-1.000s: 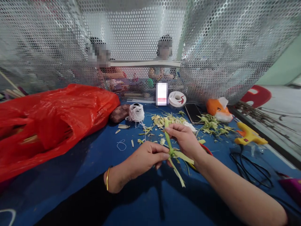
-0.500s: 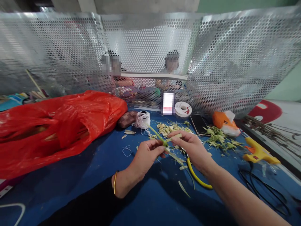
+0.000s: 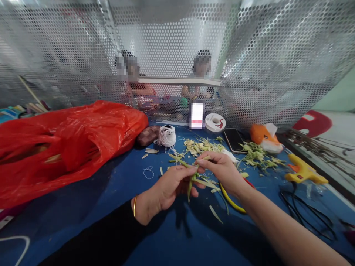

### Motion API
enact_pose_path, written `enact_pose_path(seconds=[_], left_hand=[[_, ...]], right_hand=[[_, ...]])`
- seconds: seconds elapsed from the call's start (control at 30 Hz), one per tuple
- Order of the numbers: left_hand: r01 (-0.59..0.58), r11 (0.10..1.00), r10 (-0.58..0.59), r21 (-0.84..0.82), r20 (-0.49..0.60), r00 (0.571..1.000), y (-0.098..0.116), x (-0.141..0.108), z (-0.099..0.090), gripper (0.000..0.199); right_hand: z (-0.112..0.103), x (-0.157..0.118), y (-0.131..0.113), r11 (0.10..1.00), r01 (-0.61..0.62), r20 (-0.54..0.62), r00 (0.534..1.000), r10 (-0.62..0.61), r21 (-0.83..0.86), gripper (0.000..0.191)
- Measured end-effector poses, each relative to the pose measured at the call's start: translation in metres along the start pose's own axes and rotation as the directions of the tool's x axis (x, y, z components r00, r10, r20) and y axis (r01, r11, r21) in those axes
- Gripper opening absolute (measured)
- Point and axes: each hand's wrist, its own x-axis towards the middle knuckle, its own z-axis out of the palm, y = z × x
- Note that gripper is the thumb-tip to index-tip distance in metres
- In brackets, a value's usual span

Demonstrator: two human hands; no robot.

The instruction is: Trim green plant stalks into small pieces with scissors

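Note:
Between my hands, over the middle of the blue table (image 3: 116, 218), is a small piece woven from green leaf strips (image 3: 193, 178), with strip ends sticking out several ways. My left hand (image 3: 173, 183) pinches it between thumb and fingers from the left. From the right, the fingertips of my right hand (image 3: 219, 166) are closed on a pale leaf strip at its upper side. My fingers hide part of the knot. Leaf scraps (image 3: 203, 146) lie behind my hands, and a loose strip (image 3: 216, 214) lies in front. Yellow-handled pliers or cutters (image 3: 231, 201) are partly hidden under my right forearm.
On the left spreads a red plastic bag (image 3: 111, 129). Behind are white string (image 3: 167, 136), a checkered pouch (image 3: 148, 136), a ribbon spool (image 3: 215, 122), a dark phone (image 3: 233, 139) and a tissue pack (image 3: 266, 137). A yellow glue gun (image 3: 305, 170) with its cord lies right. Two people sit beyond the perforated sheet (image 3: 172, 44).
My left hand has turned the leaf piece, so one strip now hangs down toward me. My right fingers have shifted slightly left along it. The view has tipped down a little.

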Motion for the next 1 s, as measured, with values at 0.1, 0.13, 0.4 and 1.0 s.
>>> enact_pose_path(seconds=[0.1, 0.13, 0.4, 1.0], left_hand=[[-0.047, 0.994, 0.048, 0.103, -0.006, 0.999, 0.001, 0.0, 0.001, 0.031], [-0.063, 0.989, 0.064, 0.133, -0.007, 0.998, 0.001, 0.0, 0.001, 0.03], [-0.114, 0.987, 0.128, 0.117, -0.116, 0.985, 0.0, -0.001, 0.005, 0.028], [-0.365, 0.925, 0.316, -0.109, -0.319, 0.894, 0.002, 0.001, 0.008, 0.023]], right_hand=[[-0.003, 0.001, 0.003, 1.0, -0.01, -0.092, 0.996, 0.011, 0.011, 0.018], [-0.003, 0.001, 0.004, 1.0, -0.008, -0.14, 0.99, 0.011, 0.022, 0.018], [-0.009, 0.006, 0.011, 0.997, 0.073, -0.315, 0.947, -0.067, 0.007, 0.019], [0.026, -0.019, 0.006, 0.974, -0.226, 0.167, 0.961, 0.222, 0.005, 0.023]])
